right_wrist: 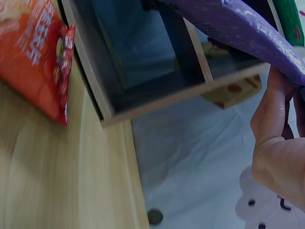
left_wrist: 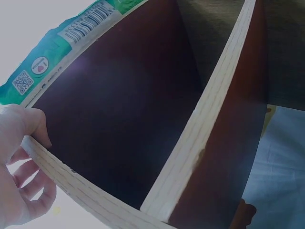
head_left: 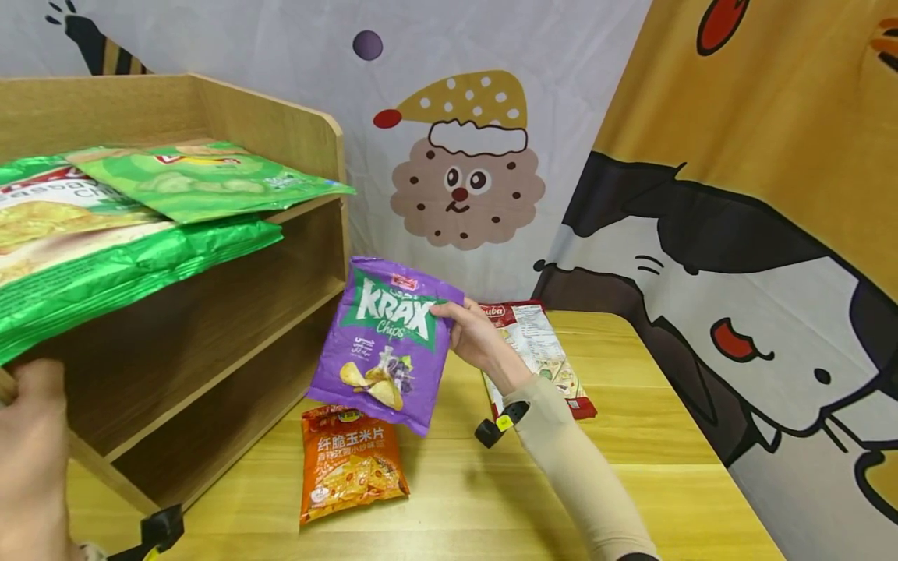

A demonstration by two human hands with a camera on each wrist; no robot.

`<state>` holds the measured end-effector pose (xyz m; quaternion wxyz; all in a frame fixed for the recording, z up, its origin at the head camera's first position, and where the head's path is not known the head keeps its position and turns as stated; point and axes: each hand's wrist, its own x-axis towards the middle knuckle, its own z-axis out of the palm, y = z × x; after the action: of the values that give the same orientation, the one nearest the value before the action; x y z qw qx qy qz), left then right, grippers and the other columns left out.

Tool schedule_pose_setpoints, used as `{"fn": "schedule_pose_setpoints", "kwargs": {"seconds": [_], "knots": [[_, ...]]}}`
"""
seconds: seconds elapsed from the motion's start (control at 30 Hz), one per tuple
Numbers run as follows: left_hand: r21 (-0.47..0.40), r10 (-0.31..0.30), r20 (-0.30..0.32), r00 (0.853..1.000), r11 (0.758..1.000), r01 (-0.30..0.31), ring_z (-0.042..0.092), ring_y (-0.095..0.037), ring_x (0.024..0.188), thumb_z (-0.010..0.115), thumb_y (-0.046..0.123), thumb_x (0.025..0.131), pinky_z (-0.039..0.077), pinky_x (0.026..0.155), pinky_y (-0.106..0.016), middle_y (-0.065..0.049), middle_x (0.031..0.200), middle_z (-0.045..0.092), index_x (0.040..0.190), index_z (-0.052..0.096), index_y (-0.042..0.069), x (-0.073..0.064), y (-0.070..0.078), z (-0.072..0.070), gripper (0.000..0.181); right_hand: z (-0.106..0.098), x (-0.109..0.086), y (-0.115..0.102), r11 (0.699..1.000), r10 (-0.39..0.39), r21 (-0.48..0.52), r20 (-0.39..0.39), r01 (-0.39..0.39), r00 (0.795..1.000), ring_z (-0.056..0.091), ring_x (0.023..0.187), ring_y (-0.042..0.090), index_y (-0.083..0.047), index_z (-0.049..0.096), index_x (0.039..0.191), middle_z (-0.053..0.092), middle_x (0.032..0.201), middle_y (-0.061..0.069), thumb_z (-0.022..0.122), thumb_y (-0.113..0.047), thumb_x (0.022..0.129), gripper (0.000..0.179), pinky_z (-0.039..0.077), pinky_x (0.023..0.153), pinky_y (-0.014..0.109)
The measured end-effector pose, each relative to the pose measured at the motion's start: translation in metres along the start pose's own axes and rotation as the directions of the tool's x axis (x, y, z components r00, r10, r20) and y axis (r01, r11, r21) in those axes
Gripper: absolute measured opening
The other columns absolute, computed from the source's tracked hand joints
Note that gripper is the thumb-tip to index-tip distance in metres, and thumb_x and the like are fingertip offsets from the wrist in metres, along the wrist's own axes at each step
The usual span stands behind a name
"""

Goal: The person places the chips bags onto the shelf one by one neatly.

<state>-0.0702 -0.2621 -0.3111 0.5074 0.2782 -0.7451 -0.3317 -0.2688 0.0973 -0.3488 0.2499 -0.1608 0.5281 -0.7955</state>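
Note:
A purple bag of Krax chips hangs in front of the shelf's right side, tilted, its printed front facing me. My right hand pinches it by the right edge, thumb on the front. The right wrist view shows the same purple bag from its edge, above the right hand. At the far left, my left hand grips the upright side panel of the wooden shelf. In the left wrist view, thumb and fingers of the left hand wrap around that panel's edge.
Green chip bags lie on the shelf's top. Below the purple bag, an orange bag lies on the wooden table. A red and white bag lies behind the right wrist. A printed cloth hangs behind the table.

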Motion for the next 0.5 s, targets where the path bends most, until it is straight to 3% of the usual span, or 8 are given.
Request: {"fn": "schedule_pose_setpoints", "kwargs": {"seconds": [0.03,0.1,0.2,0.3,0.4,0.47,0.5], "knots": [[-0.004,-0.006,0.001,1.0,1.0,0.006,0.018,0.003,0.062,0.045,0.008,0.083,0.017,0.061,-0.016,0.025,0.071,0.025,0.113,0.049,0.043,0.0,0.0,0.0,0.046,0.004,0.003,0.0,1.0,0.007,-0.006,0.016,-0.007,1.0,0.07,0.075,0.01,-0.015,0.066,0.099,0.073,0.088,0.0,0.045,-0.004,0.089,0.026,0.055,0.068,0.023],[-0.013,-0.017,0.001,1.0,1.0,0.017,0.017,0.003,0.059,0.046,0.008,0.082,0.016,0.056,-0.017,0.022,0.062,0.023,0.096,0.044,0.046,0.0,0.003,0.0,0.04,0.013,0.008,0.001,1.0,0.02,-0.011,0.046,-0.02,0.999,0.07,0.073,0.01,-0.013,0.066,0.099,0.073,0.086,0.0,0.045,-0.005,0.089,0.025,0.055,0.066,0.022],[-0.018,-0.026,0.007,1.0,0.999,0.026,0.014,0.002,0.05,0.046,0.009,0.082,0.014,0.047,-0.018,0.018,0.051,0.019,0.076,0.034,0.042,0.002,0.004,-0.001,0.036,0.027,0.015,0.001,0.999,0.047,-0.014,0.078,-0.046,0.996,0.07,0.073,0.011,-0.011,0.063,0.1,0.073,0.086,0.001,0.045,-0.005,0.089,0.022,0.056,0.065,0.023],[-0.001,-0.017,0.002,1.0,1.0,0.017,0.015,0.002,0.05,0.046,0.009,0.082,0.014,0.047,-0.017,0.019,0.054,0.021,0.087,0.044,0.047,0.002,0.002,-0.001,0.038,0.043,0.023,0.001,0.997,0.081,-0.018,0.087,-0.079,0.993,0.07,0.07,0.011,-0.009,0.062,0.098,0.073,0.083,0.001,0.046,-0.005,0.088,0.019,0.056,0.063,0.022],[0.022,-0.005,0.0,1.0,1.0,0.005,0.015,0.002,0.053,0.046,0.01,0.083,0.015,0.051,-0.017,0.021,0.061,0.023,0.118,0.05,0.046,0.001,0.0,-0.001,0.05,0.061,0.031,0.0,0.994,0.11,-0.025,0.091,-0.108,0.99,0.07,0.068,0.011,-0.008,0.062,0.095,0.072,0.08,0.002,0.047,-0.005,0.088,0.017,0.055,0.06,0.022],[0.028,0.02,-0.007,1.0,0.999,-0.02,0.015,0.003,0.052,0.045,0.009,0.082,0.015,0.051,-0.017,0.021,0.061,0.023,0.119,0.052,0.042,0.0,-0.001,0.0,0.05,0.072,0.036,-0.001,0.992,0.124,-0.028,0.101,-0.122,0.987,0.07,0.067,0.011,-0.007,0.062,0.096,0.073,0.08,0.003,0.048,-0.006,0.088,0.016,0.055,0.057,0.022],[0.015,0.022,-0.006,1.0,1.0,-0.022,0.014,0.002,0.05,0.045,0.008,0.083,0.014,0.049,-0.018,0.021,0.058,0.022,0.107,0.055,0.043,0.0,-0.002,0.0,0.044,0.077,0.039,-0.001,0.991,0.13,-0.031,0.106,-0.127,0.986,0.07,0.067,0.012,-0.006,0.061,0.097,0.073,0.08,0.003,0.048,-0.006,0.089,0.015,0.055,0.057,0.022]]}}
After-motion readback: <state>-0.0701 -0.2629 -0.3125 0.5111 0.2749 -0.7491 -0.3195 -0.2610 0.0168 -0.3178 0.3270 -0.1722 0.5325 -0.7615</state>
